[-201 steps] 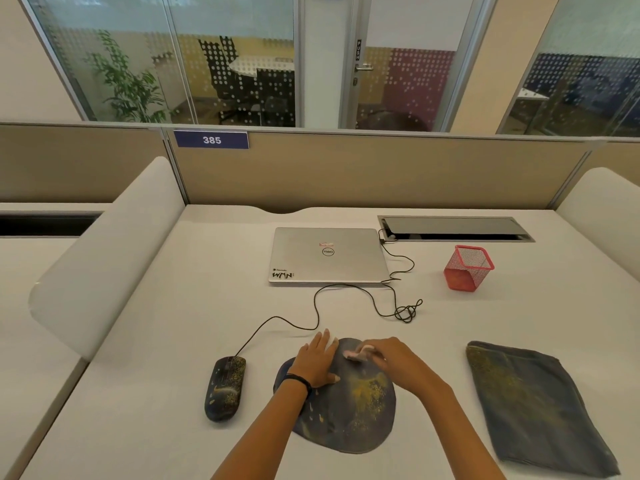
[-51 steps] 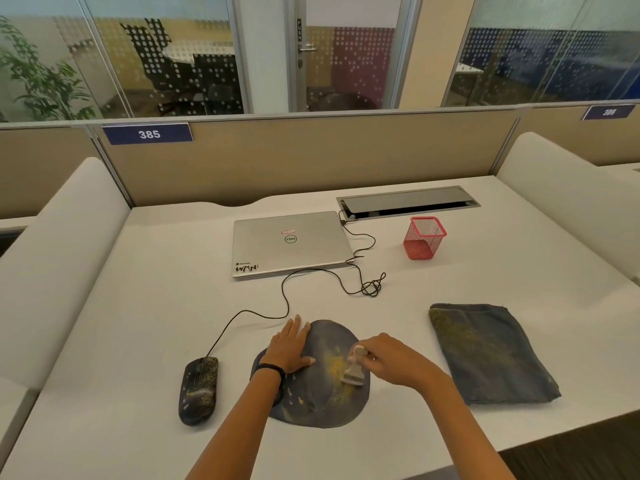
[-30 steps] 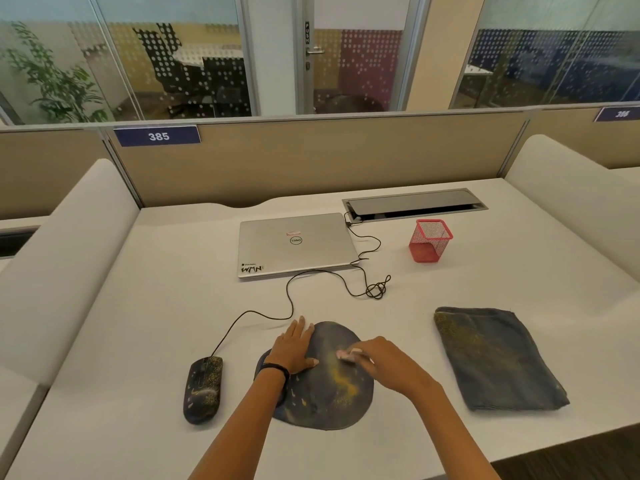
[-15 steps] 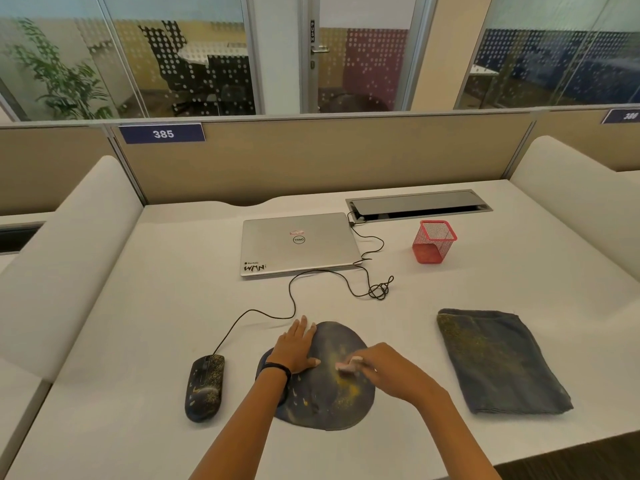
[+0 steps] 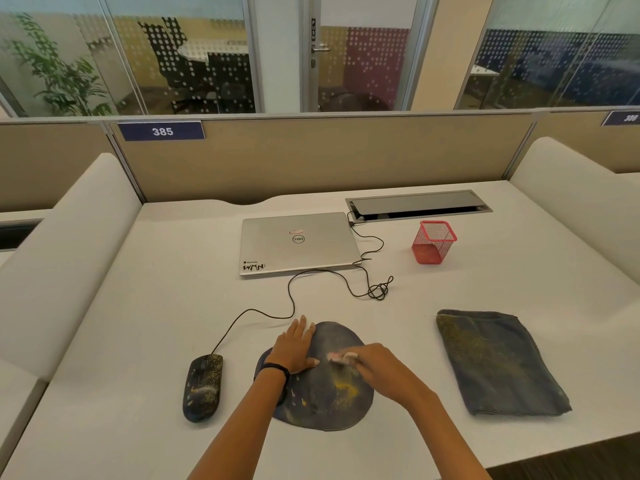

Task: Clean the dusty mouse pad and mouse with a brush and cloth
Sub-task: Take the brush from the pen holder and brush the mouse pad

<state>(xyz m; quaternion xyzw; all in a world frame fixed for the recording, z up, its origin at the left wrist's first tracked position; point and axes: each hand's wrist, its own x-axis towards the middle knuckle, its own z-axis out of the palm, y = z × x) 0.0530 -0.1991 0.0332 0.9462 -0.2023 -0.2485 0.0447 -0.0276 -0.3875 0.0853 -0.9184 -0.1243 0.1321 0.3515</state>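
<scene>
Mouse pad [image 5: 322, 407] at near edge of worktop [image 5: 138, 306]. Left hand [image 5: 294, 348] flat, fingers straight, pinning the pad's left side — likely so it won't slide. Right hand [image 5: 375, 363] grips brush [image 5: 337, 357] over yellow dust. Mouse [image 5: 203, 386] left, dusty; cloth [image 5: 498, 362] right — both within reach, untouched.

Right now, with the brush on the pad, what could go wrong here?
1. The right hand works the brush over loose yellow dust on the mouse pad; strokes may flick it onto the white desk or toward the mouse.
2. The left hand pins only the pad's far left part, so the near side might shift.
3. The cloth already looks dusty, so wiping could smear grime back.
</scene>
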